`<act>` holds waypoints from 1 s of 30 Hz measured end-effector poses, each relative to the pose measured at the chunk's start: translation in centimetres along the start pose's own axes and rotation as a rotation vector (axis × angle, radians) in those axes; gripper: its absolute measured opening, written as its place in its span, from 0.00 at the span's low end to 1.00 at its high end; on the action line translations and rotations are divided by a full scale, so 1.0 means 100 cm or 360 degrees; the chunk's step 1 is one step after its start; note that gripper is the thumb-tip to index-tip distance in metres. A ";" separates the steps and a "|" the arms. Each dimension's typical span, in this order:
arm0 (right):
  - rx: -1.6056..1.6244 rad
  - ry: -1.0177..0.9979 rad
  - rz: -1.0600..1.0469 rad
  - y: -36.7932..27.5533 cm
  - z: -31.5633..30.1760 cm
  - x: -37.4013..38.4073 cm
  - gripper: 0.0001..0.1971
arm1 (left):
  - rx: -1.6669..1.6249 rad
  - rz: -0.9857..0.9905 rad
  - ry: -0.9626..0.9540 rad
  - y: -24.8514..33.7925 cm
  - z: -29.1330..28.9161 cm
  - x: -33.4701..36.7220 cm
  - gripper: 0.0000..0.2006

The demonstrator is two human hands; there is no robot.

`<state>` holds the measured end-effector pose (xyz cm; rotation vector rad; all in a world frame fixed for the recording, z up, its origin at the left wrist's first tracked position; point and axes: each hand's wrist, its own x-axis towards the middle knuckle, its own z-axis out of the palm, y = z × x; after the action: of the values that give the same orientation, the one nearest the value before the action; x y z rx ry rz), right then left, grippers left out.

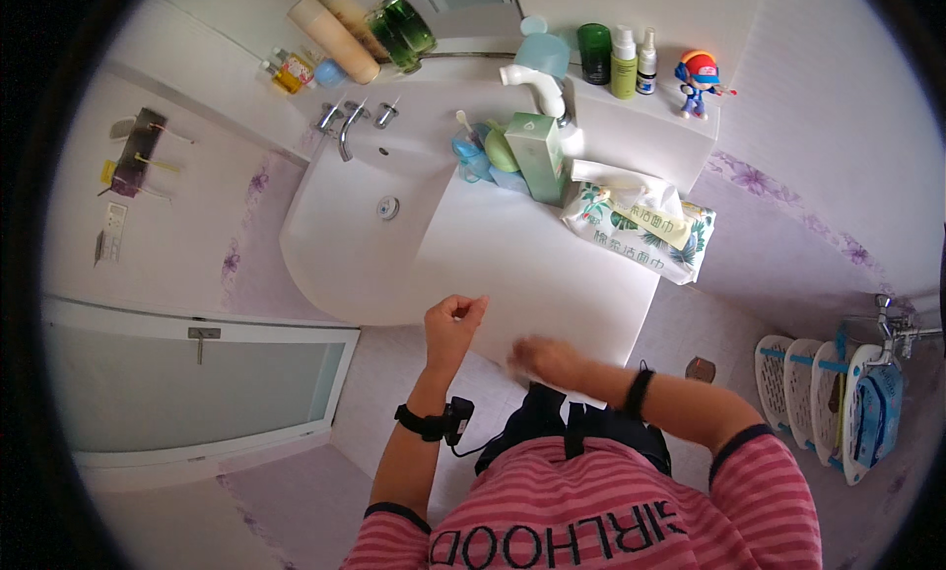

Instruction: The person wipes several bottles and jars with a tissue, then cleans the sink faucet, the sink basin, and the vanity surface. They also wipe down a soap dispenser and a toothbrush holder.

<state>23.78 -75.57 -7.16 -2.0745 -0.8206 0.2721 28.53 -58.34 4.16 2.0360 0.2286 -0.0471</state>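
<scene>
My left hand (453,332) hovers just over the front edge of the white washbasin counter (537,279). Its fingers curl in toward the thumb, and nothing shows in them. To its right, my right hand (547,361) is smeared by motion, low by the counter's front edge and close to my waist. Whether its fingers are closed I cannot tell. On the counter, ahead of the hands, lie a patterned soft pack of face tissues (641,230), a tall pale green box (537,156) and a blue cup (471,156).
A white basin (345,235) with a chrome tap (348,136) is at the left. Bottles, including a green spray bottle (624,67), and a toy figure (698,82) stand on the ledge behind. White folding racks (833,398) hang at the far right; a glazed door (207,378) is at the left.
</scene>
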 end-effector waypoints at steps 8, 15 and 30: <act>-0.0203 0.0484 0.0214 0.023 -0.084 0.012 0.11 | -0.0083 0.0551 0.0180 -0.020 -0.013 0.002 0.05; -0.0775 0.0990 0.0542 0.048 -0.067 0.106 0.12 | 0.0011 0.0212 -0.0323 -0.036 -0.059 0.007 0.06; -0.0413 0.0588 0.0059 -0.001 -0.023 0.099 0.15 | -0.0275 0.0319 -0.0028 -0.052 -0.096 0.037 0.06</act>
<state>32.32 -70.61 -4.65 -2.2875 -0.6162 -0.2066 30.57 -47.01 3.48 1.8760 0.0153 0.0772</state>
